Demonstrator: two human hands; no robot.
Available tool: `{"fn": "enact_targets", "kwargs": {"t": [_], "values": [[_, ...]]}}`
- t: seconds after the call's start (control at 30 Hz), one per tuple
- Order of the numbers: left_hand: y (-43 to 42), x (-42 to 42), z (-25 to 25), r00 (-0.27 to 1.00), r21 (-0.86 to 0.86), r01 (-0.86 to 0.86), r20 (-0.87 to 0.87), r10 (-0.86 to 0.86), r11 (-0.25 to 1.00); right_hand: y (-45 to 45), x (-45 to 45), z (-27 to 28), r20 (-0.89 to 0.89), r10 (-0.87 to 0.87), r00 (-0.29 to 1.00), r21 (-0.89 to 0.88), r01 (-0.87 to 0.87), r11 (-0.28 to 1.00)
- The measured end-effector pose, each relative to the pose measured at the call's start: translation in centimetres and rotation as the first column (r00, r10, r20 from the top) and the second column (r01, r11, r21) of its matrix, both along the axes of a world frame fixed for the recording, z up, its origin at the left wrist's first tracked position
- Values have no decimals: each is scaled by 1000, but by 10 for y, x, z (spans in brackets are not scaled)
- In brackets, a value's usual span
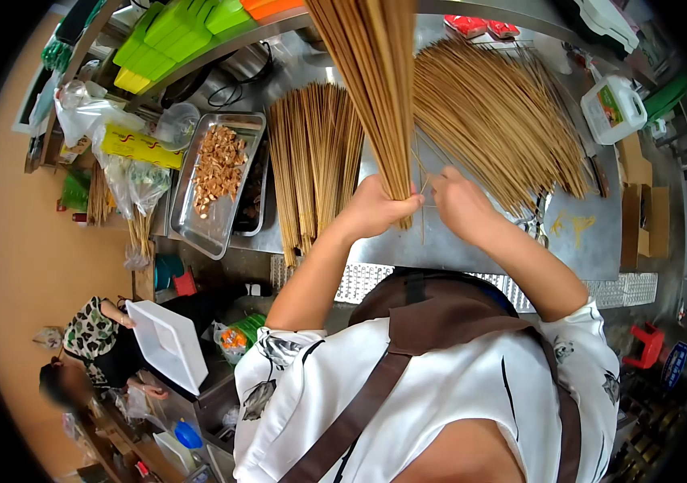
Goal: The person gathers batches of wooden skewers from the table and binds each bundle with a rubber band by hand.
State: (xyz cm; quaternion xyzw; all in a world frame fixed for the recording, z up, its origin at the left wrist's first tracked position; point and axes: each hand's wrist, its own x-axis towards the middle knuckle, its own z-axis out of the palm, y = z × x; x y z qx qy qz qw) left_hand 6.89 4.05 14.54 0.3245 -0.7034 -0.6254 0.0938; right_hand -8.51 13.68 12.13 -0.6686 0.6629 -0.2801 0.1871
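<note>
My left hand (369, 211) is wrapped round the lower end of a thick bundle of bamboo skewers (379, 88), which stands up toward the camera. Close to its right, my right hand (464, 208) is closed in a pinch on a thin skewer (419, 161) beside the bundle. The pinched fingertips are partly hidden. A large fanned pile of skewers (496, 121) lies on the steel table (456, 245) beyond my right hand. Left of the bundle lies another pile of skewers (311, 161), in several rows.
A steel tray (206, 233) with chopped brown pieces (220, 165) stands at the left. Green containers (170, 40) are stacked on a shelf above. A white jug (613, 109) stands at the right. At lower left, another person (98, 342) holds a white bin (168, 346).
</note>
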Motion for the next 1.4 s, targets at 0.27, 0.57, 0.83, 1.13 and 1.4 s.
{"fn": "enact_targets", "kwargs": {"t": [0.27, 0.57, 0.83, 1.13, 1.4], "values": [[-9, -18, -20, 866, -177, -122, -500, 17, 977, -23, -34, -2, 730, -250, 636, 517, -274, 811], [1, -41, -13, 362, 584, -164, -714, 599, 795, -15, 14, -11, 867, -218, -447, 115, -246, 963], [-7, -44, 5, 214, 793, -65, -582, 785, 606, -26, 39, 16, 981, -86, -171, 110, 140, 984], [-19, -40, 5, 119, 838, 187, -537, 835, 513, -34, 55, 20, 921, -140, 363, -85, 539, 838], [-25, -38, -4, 128, 782, 597, -311, 942, 178, -33, 51, 23, 718, -258, 646, -208, 553, 807]]}}
